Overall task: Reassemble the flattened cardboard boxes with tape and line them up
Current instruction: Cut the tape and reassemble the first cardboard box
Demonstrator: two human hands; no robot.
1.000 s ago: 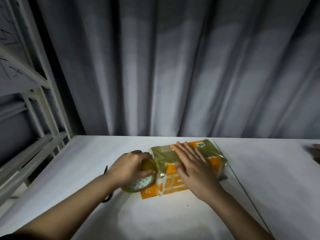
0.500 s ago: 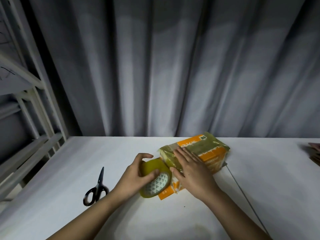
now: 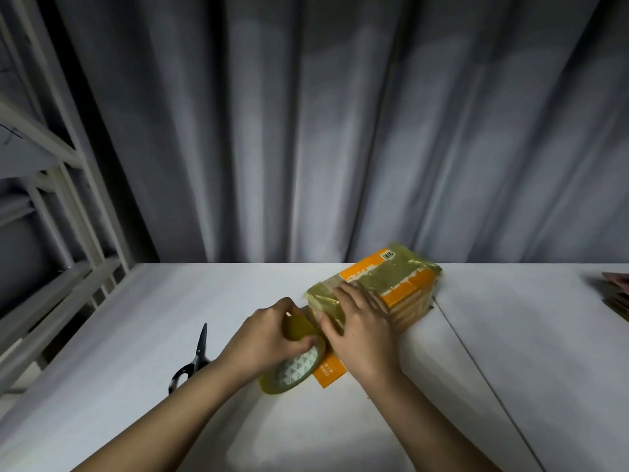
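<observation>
An orange cardboard box [image 3: 405,284] stands on the white table [image 3: 170,420], its top and near end covered in yellowish tape. My left hand [image 3: 269,338] grips a roll of yellowish tape [image 3: 296,369] against the box's near left end. My right hand [image 3: 364,325] lies flat on top of the box's near end, fingers pointing left, pressing the tape down. An orange flap [image 3: 328,373] sticks out at the bottom beside the roll.
Black-handled scissors [image 3: 194,359] lie on the table left of my left arm. A pile of flat brown cardboard [image 3: 616,294] sits at the right edge. A seam [image 3: 476,362] runs across the table right of the box. Grey curtain behind, white shelf frame [image 3: 64,212] at left.
The box has turned, its far end swinging to the right. My left hand has brought the tape roll down round the box's near end. My right hand stays on the box.
</observation>
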